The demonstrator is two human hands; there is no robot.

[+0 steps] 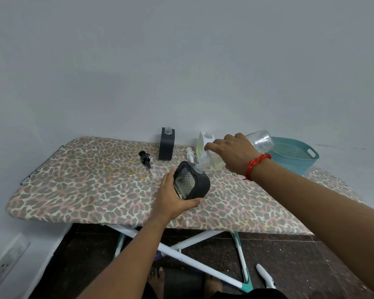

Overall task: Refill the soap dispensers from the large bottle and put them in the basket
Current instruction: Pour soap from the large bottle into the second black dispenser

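Note:
My left hand [175, 196] grips a black square soap dispenser [191, 181], tilted over the board with its open neck toward the right. My right hand [233, 153] holds the large clear bottle [260, 140] tipped down, its threaded mouth touching the dispenser's neck, pale liquid low in it. A second black dispenser [166, 144] stands upright and open at the back. A white dispenser [204, 145] with pale green liquid stands behind my right hand, partly hidden. A black pump [146, 159] and a white pump [190, 153] lie loose on the board. The teal basket [294, 155] sits at the right.
Everything rests on an ironing board with a leopard-print cover [95, 186], pushed against a grey wall. Its white and teal legs [194, 260] cross below over a dark floor. A wall socket [7, 262] is at the lower left. My bare feet show at the bottom.

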